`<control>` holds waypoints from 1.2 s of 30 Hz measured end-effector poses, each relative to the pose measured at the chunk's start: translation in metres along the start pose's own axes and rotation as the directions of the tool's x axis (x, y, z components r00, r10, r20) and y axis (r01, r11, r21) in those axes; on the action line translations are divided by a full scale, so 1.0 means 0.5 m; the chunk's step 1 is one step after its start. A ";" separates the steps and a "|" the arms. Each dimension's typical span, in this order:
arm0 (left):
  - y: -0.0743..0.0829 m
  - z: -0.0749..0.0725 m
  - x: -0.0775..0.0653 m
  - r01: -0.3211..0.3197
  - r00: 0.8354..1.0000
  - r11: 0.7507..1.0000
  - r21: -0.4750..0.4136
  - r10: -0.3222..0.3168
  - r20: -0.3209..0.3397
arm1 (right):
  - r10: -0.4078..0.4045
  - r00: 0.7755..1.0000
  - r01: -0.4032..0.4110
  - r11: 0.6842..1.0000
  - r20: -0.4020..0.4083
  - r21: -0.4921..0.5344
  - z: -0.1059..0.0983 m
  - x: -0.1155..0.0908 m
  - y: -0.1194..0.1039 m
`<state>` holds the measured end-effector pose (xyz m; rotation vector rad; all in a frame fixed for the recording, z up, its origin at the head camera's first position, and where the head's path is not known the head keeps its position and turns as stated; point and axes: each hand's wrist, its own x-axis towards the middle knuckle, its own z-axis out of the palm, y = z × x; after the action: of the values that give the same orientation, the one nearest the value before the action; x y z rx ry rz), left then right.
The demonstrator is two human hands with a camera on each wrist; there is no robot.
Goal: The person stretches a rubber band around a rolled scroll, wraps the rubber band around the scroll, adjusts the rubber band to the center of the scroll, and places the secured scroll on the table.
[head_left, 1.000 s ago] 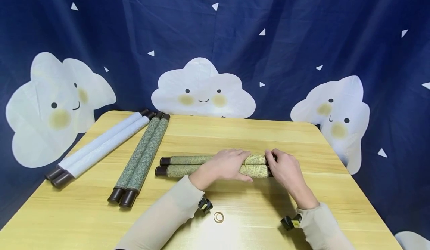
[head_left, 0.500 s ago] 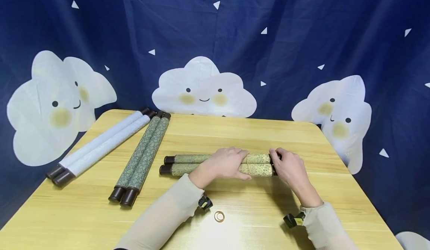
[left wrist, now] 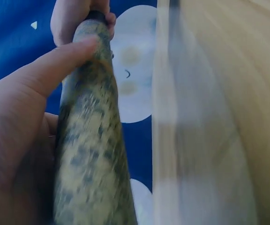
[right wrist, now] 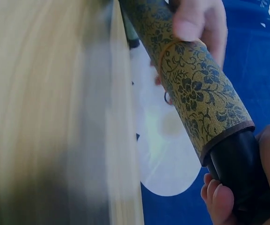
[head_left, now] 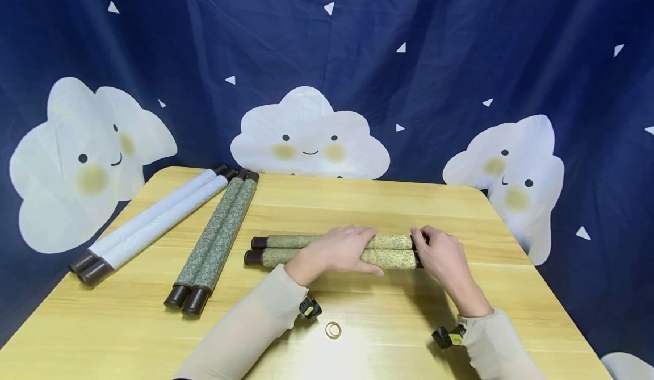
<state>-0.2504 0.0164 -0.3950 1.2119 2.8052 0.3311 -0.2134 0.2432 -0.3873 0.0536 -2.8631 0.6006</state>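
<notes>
A yellow-green floral scroll [head_left: 395,259], rolled from both ends into two side-by-side rolls with dark end knobs, lies crosswise at mid-table. My left hand [head_left: 343,249] grips across its middle, thumb on the near side. At the scroll's right end, my right hand [head_left: 443,255] holds the dark knobs, which it mostly hides. The right wrist view shows its fingers curled round a black knob [right wrist: 242,173]. A thin band [right wrist: 165,54] circles the scroll beside the left thumb. In the left wrist view the patterned cloth [left wrist: 92,150] runs toward the right hand.
A dark green scroll [head_left: 217,238] and a pale blue-white scroll [head_left: 160,221], both rolled in pairs, lie slanted on the table's left. Small tan rings [head_left: 333,338] lie near the front of the wooden table [head_left: 368,204]. A navy cloud-print curtain [head_left: 286,28] hangs behind.
The yellow-green scroll has slid slightly right, its right end moving with my right hand. My left hand has stayed over the middle. Over the last half second hardly anything differs.
</notes>
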 end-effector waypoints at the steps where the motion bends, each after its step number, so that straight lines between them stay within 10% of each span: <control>1: 0.002 0.001 0.001 -0.009 1.000 1.000 -0.005 0.009 -0.008 | -0.005 1.000 0.005 1.000 -0.002 0.001 0.001 -0.001 -0.003; 36: -0.015 -0.011 -0.004 0.028 0.999 0.998 0.049 -0.029 0.022 | -0.225 0.947 0.213 0.974 -0.231 -0.078 0.028 0.005 0.020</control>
<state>-0.2551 0.0091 -0.3913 1.1763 2.8240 0.2469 -0.2197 0.2469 -0.4030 0.2694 -2.5917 0.4531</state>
